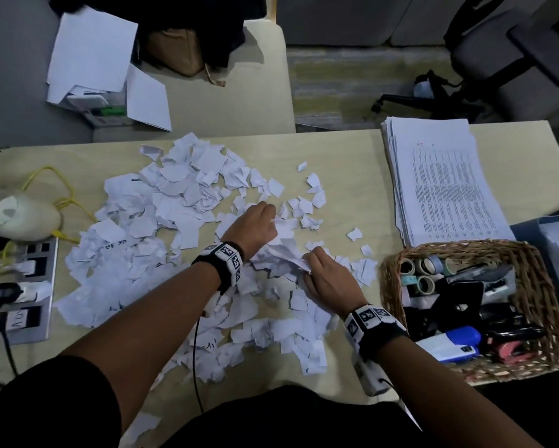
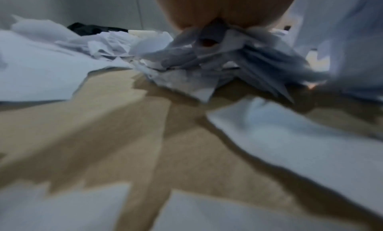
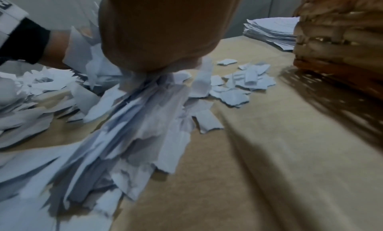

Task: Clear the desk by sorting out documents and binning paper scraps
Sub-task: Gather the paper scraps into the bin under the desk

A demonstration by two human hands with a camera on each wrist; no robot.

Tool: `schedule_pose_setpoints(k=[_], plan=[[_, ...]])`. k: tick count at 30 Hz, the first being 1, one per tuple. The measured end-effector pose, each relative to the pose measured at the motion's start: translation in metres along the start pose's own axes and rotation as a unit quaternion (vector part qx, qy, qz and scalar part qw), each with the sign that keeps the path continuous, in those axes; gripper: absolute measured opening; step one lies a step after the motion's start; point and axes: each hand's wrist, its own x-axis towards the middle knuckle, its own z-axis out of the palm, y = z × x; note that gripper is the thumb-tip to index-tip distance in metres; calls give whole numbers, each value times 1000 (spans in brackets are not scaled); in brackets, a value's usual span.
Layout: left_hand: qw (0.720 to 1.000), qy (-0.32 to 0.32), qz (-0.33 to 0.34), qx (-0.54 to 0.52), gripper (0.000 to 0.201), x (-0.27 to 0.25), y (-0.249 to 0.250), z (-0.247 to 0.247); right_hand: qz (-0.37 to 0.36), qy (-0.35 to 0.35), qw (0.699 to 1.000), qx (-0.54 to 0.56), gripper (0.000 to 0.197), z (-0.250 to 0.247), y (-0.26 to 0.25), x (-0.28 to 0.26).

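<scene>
Torn white paper scraps (image 1: 162, 215) cover the middle of the light wooden desk (image 1: 352, 163). My left hand (image 1: 258, 224) and right hand (image 1: 323, 273) meet over a bunched clump of scraps (image 1: 284, 250) right of centre. In the left wrist view my left hand (image 2: 223, 13) curls down onto crumpled scraps (image 2: 207, 57). In the right wrist view my right hand (image 3: 165, 29) grips a thick bunch of scraps (image 3: 140, 119) that trails down to the desk. A stack of printed documents (image 1: 443, 182) lies at the far right, also seen as the document stack (image 3: 271, 31) from the right wrist.
A wicker basket (image 1: 391, 276) of tape rolls and stationery stands close to my right wrist, seen as the basket (image 3: 339, 46) from that wrist. A blue tray (image 1: 530, 227) sits behind it. At the left are a power strip (image 1: 29, 286), a yellow cable (image 1: 45, 176) and a rounded white object (image 1: 23, 215). Loose sheets (image 1: 94, 53) lie on the seat beyond the desk.
</scene>
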Motion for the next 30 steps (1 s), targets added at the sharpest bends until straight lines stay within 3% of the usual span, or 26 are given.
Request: schedule_pose_setpoints(k=[1, 4, 7, 9, 13, 16, 19, 22, 25, 30], plan=[[999, 1, -23, -38, 6, -2, 1, -5, 14, -2, 1000, 11, 34, 0, -2, 0], [990, 0, -109, -86, 11, -7, 0, -16, 47, 4, 998, 35, 37, -1, -6, 0], [983, 14, -143, -114, 30, -12, -3, -27, 88, 22, 994, 57, 36, -5, -13, 3], [987, 41, -117, -99, 44, -15, -8, -30, 117, 33, 990, 68, 27, -9, -17, 7], [992, 67, -108, -23, 24, -19, -18, -31, 94, 26, 994, 41, 31, -5, -22, 19], [988, 63, -137, -26, 24, -24, -22, -32, 61, -8, 998, -1, 24, 0, -29, 27], [992, -3, -125, 5, 51, -30, -22, -34, 21, -66, 995, -66, 17, 8, -37, 34], [994, -60, -80, 48, 45, -35, -20, -31, 28, -104, 991, -83, 17, 16, -44, 39], [997, -42, -54, 28, 28, -44, -23, -28, 54, -55, 996, -39, 19, 15, -51, 41], [997, -1, -64, -49, 20, -49, -22, -30, 81, 36, 996, -16, 20, 0, -50, 44]])
